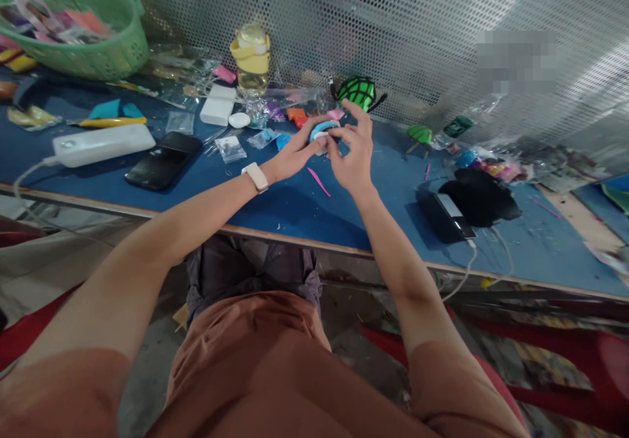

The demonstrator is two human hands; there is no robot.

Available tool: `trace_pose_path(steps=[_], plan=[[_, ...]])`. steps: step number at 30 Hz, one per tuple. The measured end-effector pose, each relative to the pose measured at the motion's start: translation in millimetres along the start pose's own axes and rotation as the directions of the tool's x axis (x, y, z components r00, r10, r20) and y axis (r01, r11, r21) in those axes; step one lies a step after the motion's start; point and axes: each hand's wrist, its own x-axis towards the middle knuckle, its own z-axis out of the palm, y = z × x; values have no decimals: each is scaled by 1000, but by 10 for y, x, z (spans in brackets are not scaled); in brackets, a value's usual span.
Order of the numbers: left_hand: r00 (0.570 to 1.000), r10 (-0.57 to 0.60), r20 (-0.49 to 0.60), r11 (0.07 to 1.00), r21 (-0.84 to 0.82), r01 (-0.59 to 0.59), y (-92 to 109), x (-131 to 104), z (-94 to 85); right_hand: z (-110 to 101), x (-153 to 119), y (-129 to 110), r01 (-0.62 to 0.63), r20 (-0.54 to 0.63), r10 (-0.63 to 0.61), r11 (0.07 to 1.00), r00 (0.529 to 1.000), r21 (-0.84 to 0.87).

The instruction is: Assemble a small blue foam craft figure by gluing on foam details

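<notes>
A small round blue and white piece [323,128] is held up between both hands above the blue table; its exact kind is hard to make out. My left hand [295,151] is closed round its left side, thumb along the near edge. With thumb and fingertips, my right hand [354,153] pinches its right side, one finger raised. Below the hands a pink plastic modelling tool [319,182] lies on the tabletop. Blue lumps [283,141] and orange-red pieces [297,117] sit just beyond my left hand. Behind the right hand stands a green and black striped piece [358,93].
To the left lie a black phone [164,160], a white power strip [104,145] and a white box [218,105]. A yellow-capped bottle [252,61] and green basket [93,54] stand behind. At right are a black power bank [445,217], black cloth [484,197] and clear bottle [462,125].
</notes>
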Motion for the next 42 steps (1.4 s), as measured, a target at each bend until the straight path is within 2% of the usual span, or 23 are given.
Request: trace_pose_path(steps=[9,18,26,34,39,42], plan=[[999,-5,-40,1000,-22,4,5,3,8,89,-9,120,3,-43,3,992,999,130],[999,19,-46,998,-53,-22,-16,-5,29,116,-36,84,15,-75,-6,993,997,120],[997,38,-61,999,2,-38,136,-16,56,139,-34,126,66,-81,-60,994,995,82],[993,-33,-114,999,-17,31,186,-49,99,112,-46,71,36,-55,-36,999,998,-14],[983,-163,-86,975,-167,147,82,-49,103,69,-14,14,32,-40,-31,999,999,11],[969,-224,-105,952,-236,195,-7,-45,101,20,17,-30,35,-8,-35,999,999,35]])
